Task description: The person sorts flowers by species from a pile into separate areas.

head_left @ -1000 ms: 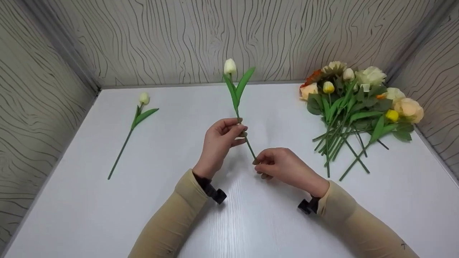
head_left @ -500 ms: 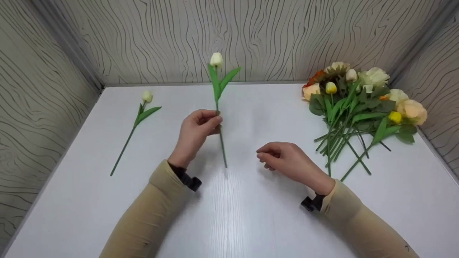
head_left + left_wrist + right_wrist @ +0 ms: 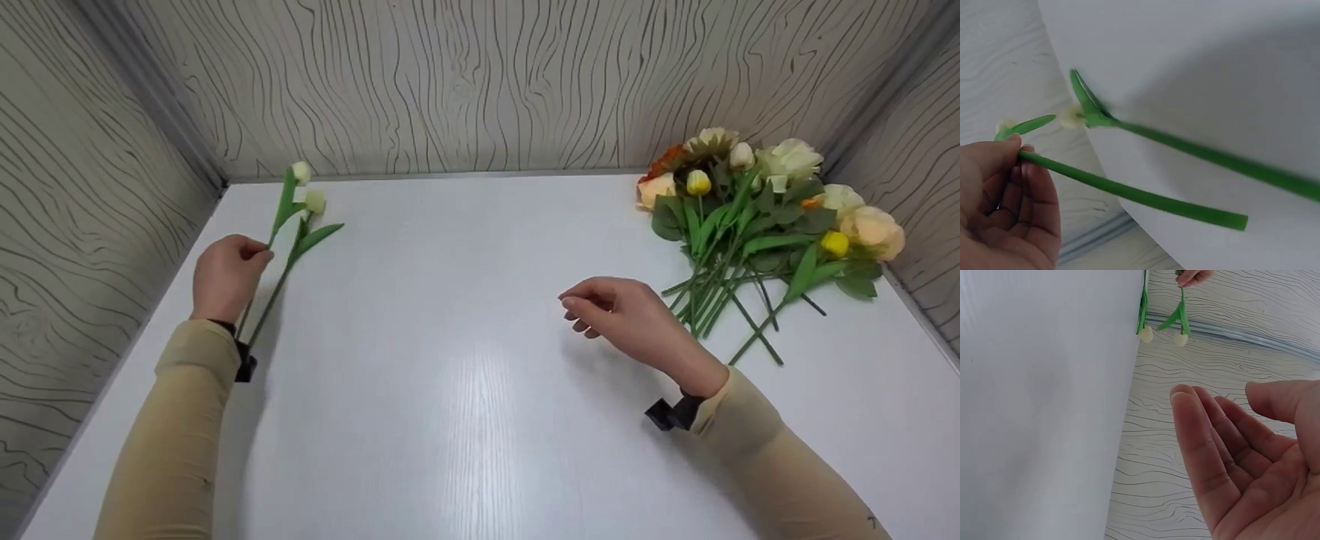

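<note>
Pinched between the thumb and fingers of the left hand (image 3: 227, 276), over the far left of the tabletop: 1 white-budded tulip (image 3: 283, 204) with long green leaves and a slim, plastic-looking stem, bud toward the back. Just beside it on the right, another white tulip (image 3: 313, 238) of the same kind, lying on the smooth white tabletop (image 3: 465, 300), stem nearly parallel. In the left wrist view, past the fingertips, a bare length of held stem with a blunt end; cannot tell whether touching the tabletop. Well apart, over the right half, the right hand (image 3: 634, 319), fingers loosely bent, thumb and fingertips apart, gripping nothing. Near it, toward the back right corner, a heap of mixed artificial-looking flowers (image 3: 739, 232): peach roses (image 3: 874, 232), large cream blooms (image 3: 791, 159), orange-red petals (image 3: 664, 163), 1 yellow-and-white tulip (image 3: 698, 182) and 1 bright yellow bud (image 3: 834, 243), with crossing green stems toward the front. On the arms, beige sleeves (image 3: 169, 442); at each cuff, a small black wrist camera (image 3: 245, 361). Behind and at the sides, pale wall panels (image 3: 465, 90) with dark wavy grain lines.
</note>
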Motion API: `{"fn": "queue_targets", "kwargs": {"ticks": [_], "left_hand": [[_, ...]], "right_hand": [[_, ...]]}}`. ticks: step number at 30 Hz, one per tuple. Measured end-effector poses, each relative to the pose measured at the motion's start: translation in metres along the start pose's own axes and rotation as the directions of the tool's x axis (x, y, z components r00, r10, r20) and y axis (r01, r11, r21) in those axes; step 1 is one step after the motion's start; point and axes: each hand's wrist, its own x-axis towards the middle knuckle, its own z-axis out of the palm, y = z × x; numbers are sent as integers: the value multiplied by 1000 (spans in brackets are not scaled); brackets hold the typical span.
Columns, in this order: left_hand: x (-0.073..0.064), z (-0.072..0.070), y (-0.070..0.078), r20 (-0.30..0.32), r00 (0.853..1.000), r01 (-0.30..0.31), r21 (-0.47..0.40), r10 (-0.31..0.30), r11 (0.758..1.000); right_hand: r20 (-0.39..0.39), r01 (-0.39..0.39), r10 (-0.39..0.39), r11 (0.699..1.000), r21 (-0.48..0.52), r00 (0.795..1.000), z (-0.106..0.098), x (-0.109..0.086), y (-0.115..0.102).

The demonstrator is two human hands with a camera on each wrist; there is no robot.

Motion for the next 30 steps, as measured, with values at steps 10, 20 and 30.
{"fn": "queue_targets", "kwargs": {"ticks": [10, 20, 30], "left_hand": [[9, 15, -25, 183, 978, 85, 96, -102, 992], [11, 28, -19, 206, 977, 22, 144, -52, 989], [17, 39, -19, 162, 986, 8, 172, -36, 985]], "right_hand": [[-19, 13, -13, 1000, -9, 1000, -7, -4, 1], [-11, 8, -9, 1000, -26, 1000, -10, -4, 0], [8, -7, 7, 999, -33, 1000, -6, 0, 2]]}}
